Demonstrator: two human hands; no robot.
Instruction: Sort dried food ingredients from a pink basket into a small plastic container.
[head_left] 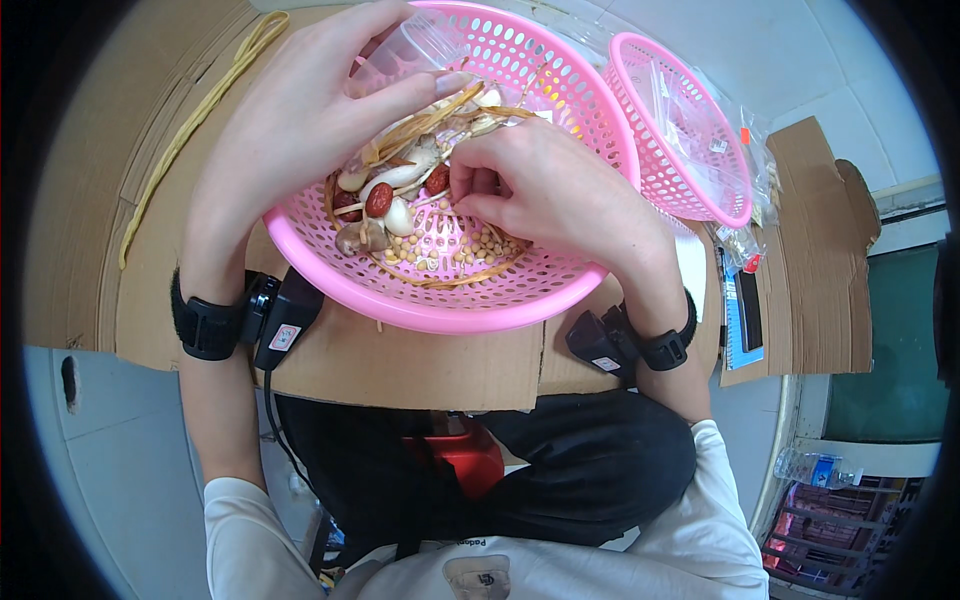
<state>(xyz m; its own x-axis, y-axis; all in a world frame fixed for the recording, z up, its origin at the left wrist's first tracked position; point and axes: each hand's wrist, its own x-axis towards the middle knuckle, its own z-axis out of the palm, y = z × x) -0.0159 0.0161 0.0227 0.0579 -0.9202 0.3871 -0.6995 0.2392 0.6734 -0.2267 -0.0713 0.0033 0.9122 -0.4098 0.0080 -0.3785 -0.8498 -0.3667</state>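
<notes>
A pink perforated plastic basket holds red dates, mushroom pieces, pale cloves or bulbs, yellow dried strips and soybeans. Over its far left side, my left hand is closed around a clear plastic cup, which tilts toward the basket. My right hand reaches in among the food beside a red date, its thumb and fingers curled together. Whatever lies between those fingertips is hidden.
A second pink basket with clear plastic bags inside stands at the far right. Along the cardboard tabletop's left side lies a yellow strap. A blue-edged notebook sits at the right edge; a plastic bottle is lower right.
</notes>
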